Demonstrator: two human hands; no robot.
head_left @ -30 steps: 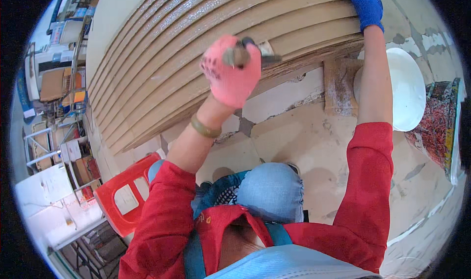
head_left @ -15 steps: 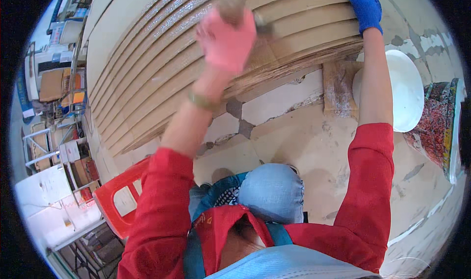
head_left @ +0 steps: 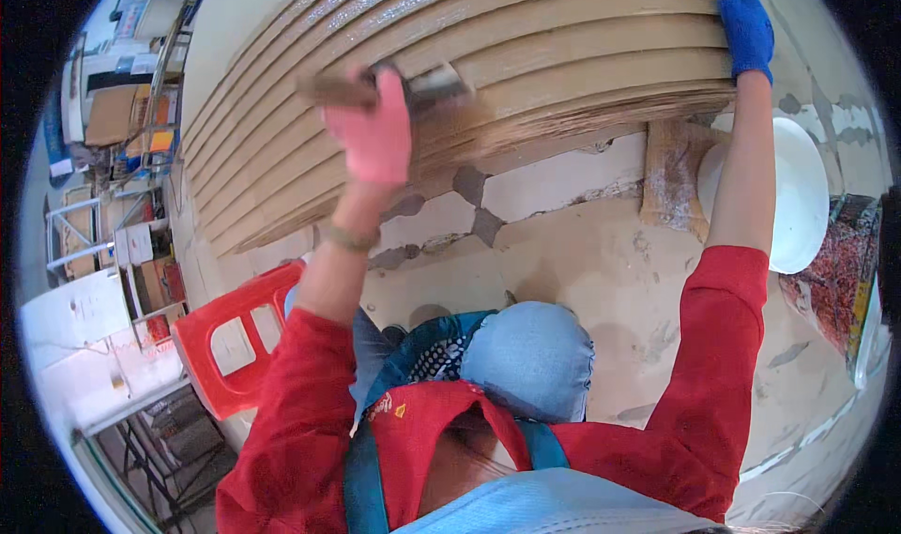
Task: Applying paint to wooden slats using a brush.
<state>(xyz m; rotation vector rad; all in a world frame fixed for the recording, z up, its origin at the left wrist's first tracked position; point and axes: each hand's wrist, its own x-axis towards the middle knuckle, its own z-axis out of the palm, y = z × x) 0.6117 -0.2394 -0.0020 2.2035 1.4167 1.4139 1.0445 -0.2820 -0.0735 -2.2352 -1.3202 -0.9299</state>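
My left hand [head_left: 368, 140], in a pink glove, is closed round a flat brush [head_left: 436, 85] with a brownish handle. Motion smears the brush, whose pale end points right, over the fanned cardboard sheets [head_left: 582, 60]. These brown sheets overlap in steps, leaving long strips exposed, and the far left strips shine as if wet. My right hand [head_left: 748, 32], in a blue glove, lies with fingers stretched out along the right edge of the sheets. Part of its fingertips is cut off by the upper rim of the view.
Right of the stack stand a white bowl [head_left: 800, 196], partly behind my right forearm, and a dark red patterned bag [head_left: 831, 276]. A brown cardboard piece [head_left: 671, 182] lies beside the bowl. A red plastic stool [head_left: 216, 374] is at lower left, with cluttered shelving [head_left: 103, 243] beyond.
My left hand has swung left and a little nearer with the brush, which now shows more plainly. The whole view has shifted slightly; my right hand stays at the sheets' right edge.
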